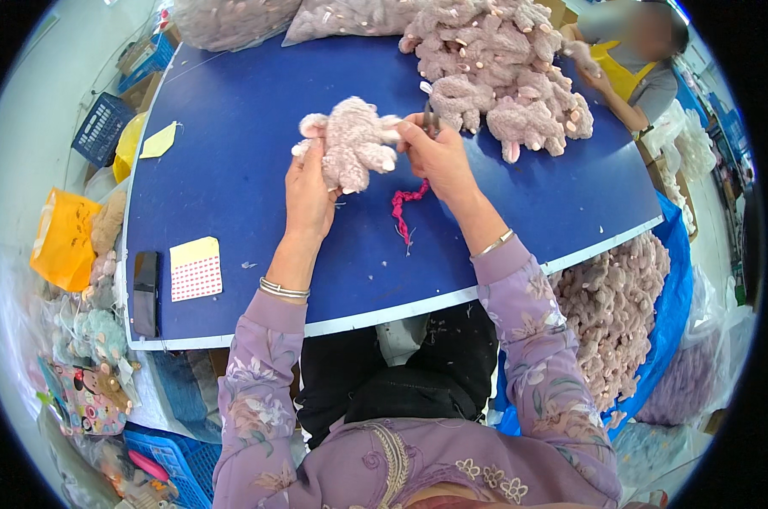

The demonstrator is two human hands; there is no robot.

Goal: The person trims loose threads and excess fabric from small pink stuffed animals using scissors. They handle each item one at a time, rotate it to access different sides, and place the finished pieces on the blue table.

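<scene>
My left hand (310,191) is closed round one side of a fluffy greyish-pink plush toy (352,142), lifted over the blue table. The toy has pink inner ears and pale paw tips. At its right side, the fingers of my right hand (439,157) pinch a pinkish part of it, perhaps an ear. Small dark metal thread snips (431,121) stick up from that same hand, partly hidden by the fingers. Below the hand a knotted bright pink cord (405,204) trails on the table; whether it is tied to the snips is hidden.
Similar plush toys (494,51) are heaped at the table's (257,170) far right, near a co-worker in a yellow apron (617,72) holding one. More toys (613,305) fill a blue-lined container at right. A phone (145,293) and sticker sheet (196,269) lie at left.
</scene>
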